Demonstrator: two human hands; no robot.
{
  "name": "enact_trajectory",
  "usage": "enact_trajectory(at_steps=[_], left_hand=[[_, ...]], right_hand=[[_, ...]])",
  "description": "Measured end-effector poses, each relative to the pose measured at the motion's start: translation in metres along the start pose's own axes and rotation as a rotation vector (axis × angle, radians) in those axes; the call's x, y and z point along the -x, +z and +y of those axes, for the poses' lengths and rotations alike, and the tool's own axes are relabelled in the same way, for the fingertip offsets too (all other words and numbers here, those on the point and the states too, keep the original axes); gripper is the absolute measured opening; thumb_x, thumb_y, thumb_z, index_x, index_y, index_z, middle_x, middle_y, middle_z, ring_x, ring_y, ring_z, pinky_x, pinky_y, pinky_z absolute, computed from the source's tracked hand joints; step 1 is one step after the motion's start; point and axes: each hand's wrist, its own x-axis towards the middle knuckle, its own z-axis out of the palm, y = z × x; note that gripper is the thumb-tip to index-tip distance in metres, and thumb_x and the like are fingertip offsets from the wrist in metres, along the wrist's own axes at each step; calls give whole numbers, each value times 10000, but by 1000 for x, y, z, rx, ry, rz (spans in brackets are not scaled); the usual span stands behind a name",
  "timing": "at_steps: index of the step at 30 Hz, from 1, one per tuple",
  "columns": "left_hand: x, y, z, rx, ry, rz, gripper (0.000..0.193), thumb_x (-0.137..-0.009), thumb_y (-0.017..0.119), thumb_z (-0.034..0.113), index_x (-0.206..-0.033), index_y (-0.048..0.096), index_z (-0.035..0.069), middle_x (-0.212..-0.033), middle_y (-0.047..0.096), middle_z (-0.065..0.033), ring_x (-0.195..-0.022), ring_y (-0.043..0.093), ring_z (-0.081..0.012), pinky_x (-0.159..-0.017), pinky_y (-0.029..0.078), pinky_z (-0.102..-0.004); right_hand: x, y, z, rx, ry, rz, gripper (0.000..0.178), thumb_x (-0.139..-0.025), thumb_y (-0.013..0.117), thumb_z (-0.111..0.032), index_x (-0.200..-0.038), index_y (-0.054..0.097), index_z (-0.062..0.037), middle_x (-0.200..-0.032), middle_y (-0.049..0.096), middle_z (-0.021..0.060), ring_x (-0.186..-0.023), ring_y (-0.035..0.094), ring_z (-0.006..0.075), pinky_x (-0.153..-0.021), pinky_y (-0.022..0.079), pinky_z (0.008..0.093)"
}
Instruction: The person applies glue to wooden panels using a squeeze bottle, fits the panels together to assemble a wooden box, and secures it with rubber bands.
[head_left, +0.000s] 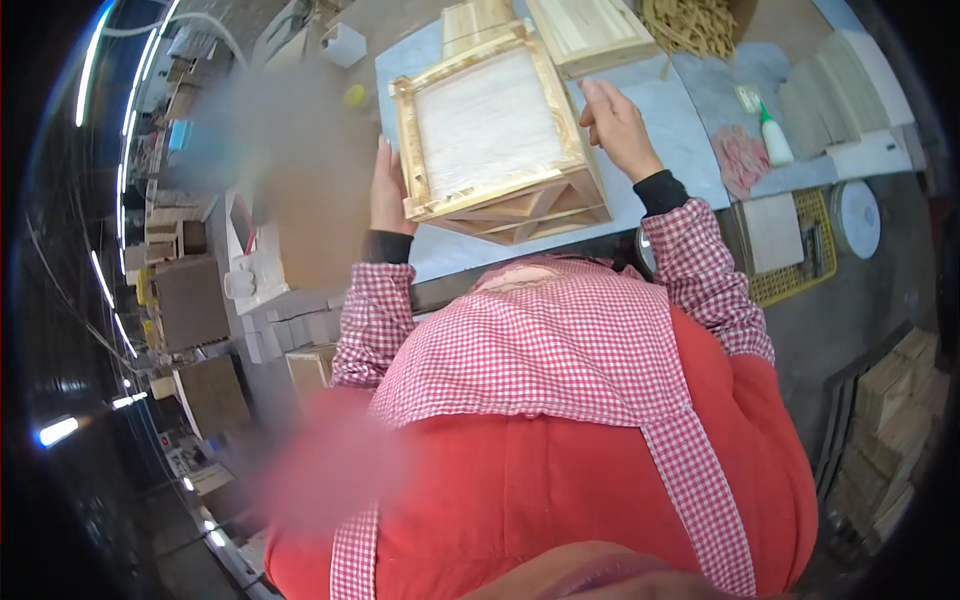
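Observation:
A wooden box frame (pixel 555 205) with crossed slats on its near side rests on the blue-grey table covering. Its upward face is a white, fabric-like panel (pixel 490 115) inside a light wooden border. My left hand (pixel 388 195) holds the box at its left side, and part of its fingers is hidden by the wood. Just off the right edge of the box is my right hand (pixel 622 130), its fingers curled and pressed together. Whether something small sits between those fingertips I cannot make out.
Beyond the box stand more wooden pieces (pixel 590 35) and a heap of tan strips (pixel 690 25). To the right are a pink cloth (pixel 742 160), a white bottle with a green tip (pixel 774 138), stacked boards (pixel 835 95) and a yellow basket (pixel 815 245). Blurred patches cover some of the left.

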Motion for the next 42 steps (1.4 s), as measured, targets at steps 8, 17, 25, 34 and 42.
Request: enact_trajectory(at_steps=[8, 17, 25, 34, 42], left_hand=[[-4, 1, 16, -434, 93, -150, 296, -934, 598, 168, -1163, 572, -17, -968, 632, -22, -838, 594, -82, -745, 490, -239], [-1, -20, -20, -304, 226, -64, 323, -968, 545, 231, -1181, 558, -11, -974, 620, -29, -867, 583, -81, -773, 483, -252], [-18, -61, -89, 319, -321, 141, 450, -1008, 393, 341, -1313, 476, 21, -1253, 577, -98, -1116, 565, -207, -973, 459, -346], [4, -105, -92, -325, 253, -223, 339, -966, 461, 261, -1190, 539, 20, -1121, 632, -100, -987, 609, -235, -874, 489, -372], [-19, -41, 63, 836, -212, -792, 632, -985, 384, 510, -1348, 444, -3, -1282, 563, -141, -1115, 570, -218, -969, 448, -340]], right_hand=[[-16, 4, -36, 173, -255, -244, 404, -949, 539, -292, -1172, 556, 45, -793, 656, 102, -703, 588, 132, -649, 473, 288], [8, 15, -17, -109, -165, -231, 393, -981, 513, -232, -1257, 524, 48, -1079, 628, 62, -940, 569, 104, -812, 475, 263], [26, 15, 136, 625, -185, -254, 349, -928, 464, -240, -1178, 564, -18, -960, 623, 280, -915, 582, 453, -761, 471, 506], [74, 34, 165, -715, 383, -67, 336, -928, 527, -234, -1115, 588, 38, -983, 645, 53, -846, 602, 163, -720, 509, 312], [9, 33, -75, -467, -101, -204, 652, -1023, 225, -484, -1340, 459, 36, -1306, 538, 109, -1203, 497, 194, -1050, 334, 323]])
